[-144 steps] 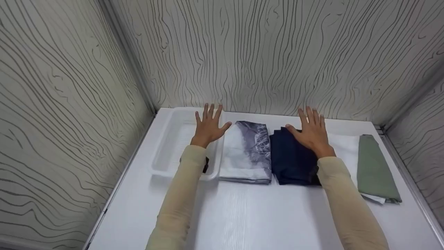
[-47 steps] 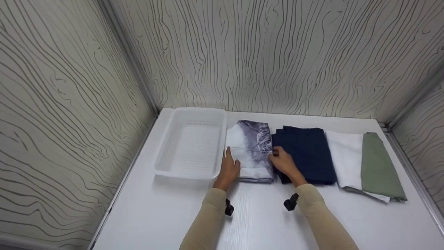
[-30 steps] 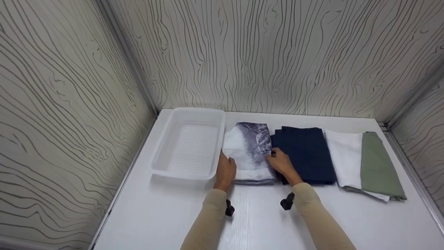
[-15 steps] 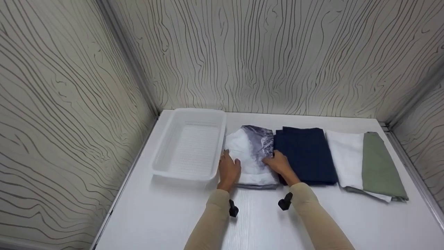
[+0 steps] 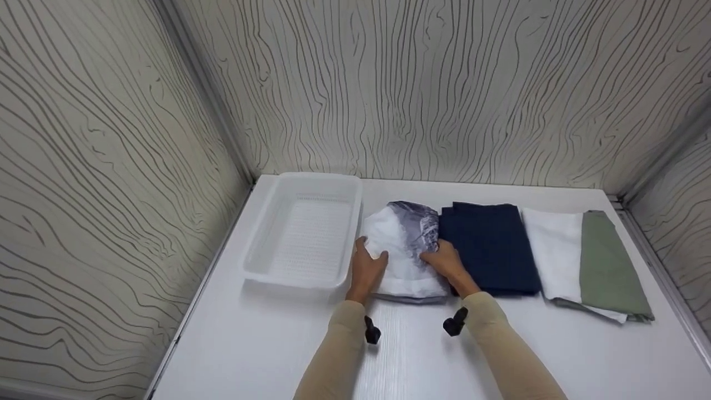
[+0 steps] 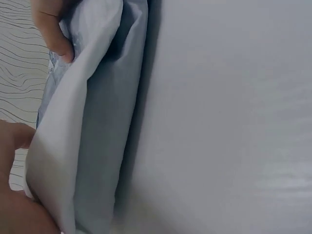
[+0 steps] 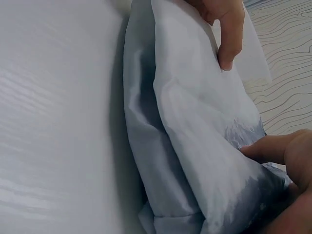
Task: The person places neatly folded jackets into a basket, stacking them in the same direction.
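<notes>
A folded white garment with a grey print [image 5: 408, 239] lies on the white table [image 5: 389, 344], its middle bunched up a little. My left hand [image 5: 367, 270] grips its left edge, thumb on top and fingers round the side. On the opposite edge my right hand [image 5: 449, 261] grips it the same way. In the left wrist view the layers of the garment [image 6: 105, 126] gape along the near edge. The right wrist view shows both thumbs pressing on the upper layer of the garment [image 7: 195, 92]. The fingertips beneath are hidden.
Left of the garment stands a white plastic basket [image 5: 347, 278] with a perforated bottom. A folded navy garment [image 5: 491, 244] lies close on the right. Beyond it is a folded white and green garment [image 5: 608, 266]. Patterned walls [image 5: 389, 100] enclose the back and sides.
Both hands came down from above the basket and the navy garment to the printed one. They have gripped its sides, drawn it slightly nearer and right, and squeezed it narrower.
</notes>
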Demonstrator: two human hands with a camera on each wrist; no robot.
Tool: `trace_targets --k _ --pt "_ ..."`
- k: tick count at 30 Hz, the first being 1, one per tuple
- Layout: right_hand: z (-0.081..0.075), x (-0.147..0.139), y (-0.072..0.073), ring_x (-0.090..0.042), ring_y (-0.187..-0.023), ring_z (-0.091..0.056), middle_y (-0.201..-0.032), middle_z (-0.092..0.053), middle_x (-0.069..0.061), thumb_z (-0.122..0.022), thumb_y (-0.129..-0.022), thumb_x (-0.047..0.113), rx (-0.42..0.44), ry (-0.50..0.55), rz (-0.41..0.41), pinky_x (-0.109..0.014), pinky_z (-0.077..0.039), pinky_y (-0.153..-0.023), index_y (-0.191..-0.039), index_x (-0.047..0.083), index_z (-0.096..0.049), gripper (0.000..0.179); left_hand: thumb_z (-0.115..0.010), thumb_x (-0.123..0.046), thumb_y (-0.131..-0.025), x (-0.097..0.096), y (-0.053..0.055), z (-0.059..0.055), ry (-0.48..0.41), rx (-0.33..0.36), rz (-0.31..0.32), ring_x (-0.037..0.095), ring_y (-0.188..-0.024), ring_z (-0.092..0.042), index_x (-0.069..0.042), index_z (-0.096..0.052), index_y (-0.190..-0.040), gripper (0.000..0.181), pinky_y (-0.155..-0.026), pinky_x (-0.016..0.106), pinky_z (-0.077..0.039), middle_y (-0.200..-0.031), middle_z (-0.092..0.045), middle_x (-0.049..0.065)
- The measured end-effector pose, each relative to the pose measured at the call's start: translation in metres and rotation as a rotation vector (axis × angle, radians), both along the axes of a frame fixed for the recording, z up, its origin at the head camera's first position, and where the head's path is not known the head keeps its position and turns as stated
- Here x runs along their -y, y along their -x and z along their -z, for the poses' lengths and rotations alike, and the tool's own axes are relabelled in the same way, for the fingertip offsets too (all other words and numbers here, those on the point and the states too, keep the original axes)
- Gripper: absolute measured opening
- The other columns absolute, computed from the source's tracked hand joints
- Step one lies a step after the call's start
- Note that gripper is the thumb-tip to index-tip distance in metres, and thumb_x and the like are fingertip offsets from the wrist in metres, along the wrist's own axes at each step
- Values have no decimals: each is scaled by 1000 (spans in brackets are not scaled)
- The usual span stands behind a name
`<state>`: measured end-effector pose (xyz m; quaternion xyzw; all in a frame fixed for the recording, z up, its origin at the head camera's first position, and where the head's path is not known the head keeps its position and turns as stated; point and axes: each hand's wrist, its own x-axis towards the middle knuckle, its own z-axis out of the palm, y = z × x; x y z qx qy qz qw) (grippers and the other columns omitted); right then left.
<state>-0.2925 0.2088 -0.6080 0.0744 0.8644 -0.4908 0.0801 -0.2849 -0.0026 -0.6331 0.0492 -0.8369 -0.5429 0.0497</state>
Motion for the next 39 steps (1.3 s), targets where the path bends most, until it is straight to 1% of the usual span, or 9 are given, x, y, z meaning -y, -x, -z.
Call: trace_targets --k 2,6,9,15,21,29,34,36,39 --pt "-1 1 0 -49 -140 -52 -153 -50 -37 -65 -94 13 -2 33 -10 -58 -46 -115 -153 -16 -42 70 -73 -21 -93 0 1 -1 -9 6 -2 45 -134 -61 4 -41 -154 73 -113 54 -49 -142 -61 36" --pt "-1 1 -1 -48 -157 -32 -168 -31 -34 -62 -99 13 7 70 -43 -60 -34 -126 -164 -12 -23 80 -70 -18 -93 0 2 0 -27 28 -2 45 -128 -64 2 -39 -155 72 -111 55 -51 -138 -63 37" --pt "1 0 -2 -48 -160 -23 -172 -22 -32 -60 -103 16 13 71 -67 -60 -28 -128 -167 -9 -16 82 -67 -15 -93 0 2 2 -41 24 -7 45 -131 -63 3 -38 -155 71 -112 56 -49 -141 -61 38" --pt "0 1 -3 -49 -162 -16 -174 -16 -31 -55 -109 21 -20 53 -119 -62 -21 -130 -168 -6 -10 79 -65 -12 -93 2 3 -2 -63 -19 -17 45 -148 -48 7 -35 -159 74 -122 55 -41 -157 -49 33" --pt "0 -1 -4 -46 -164 -6 -177 -6 -27 -51 -112 23 -23 107 -167 -61 -14 -132 -170 -1 -2 80 -61 -13 -97 5 2 -6 -64 -22 1 41 -158 -36 6 -26 -165 79 -129 52 -31 -169 -35 28" --pt "-5 -2 -3 -45 -165 -3 -178 -1 -26 -50 -113 22 -49 177 -194 -61 -12 -133 -170 -1 0 80 -58 -16 -99 7 3 -3 -53 -30 20 38 -160 -32 -2 -17 -170 84 -130 50 -30 -174 -28 22" --pt "-7 -5 -1 -43 -165 -2 -178 0 -24 -51 -113 21 -96 184 -177 -61 -12 -133 -171 2 0 80 -59 -20 -100 6 3 -5 -64 -19 14 37 -162 -27 0 -18 -169 83 -132 50 -26 -174 -26 23" --pt "-8 -6 -1 -43 -165 -1 -178 2 -24 -52 -113 23 -81 169 -161 -61 -12 -132 -170 1 2 82 -59 -23 -100 5 2 -7 -53 -1 14 37 -161 -29 1 -18 -169 83 -131 51 -28 -174 -28 24" --pt "-10 -9 -2 -44 -165 0 -178 3 -25 -52 -113 26 -60 143 -137 -62 -13 -132 -169 -2 3 83 -58 -29 -101 4 -1 -9 -3 51 22 39 -154 -43 -3 -18 -170 84 -125 52 -38 -170 -36 25"
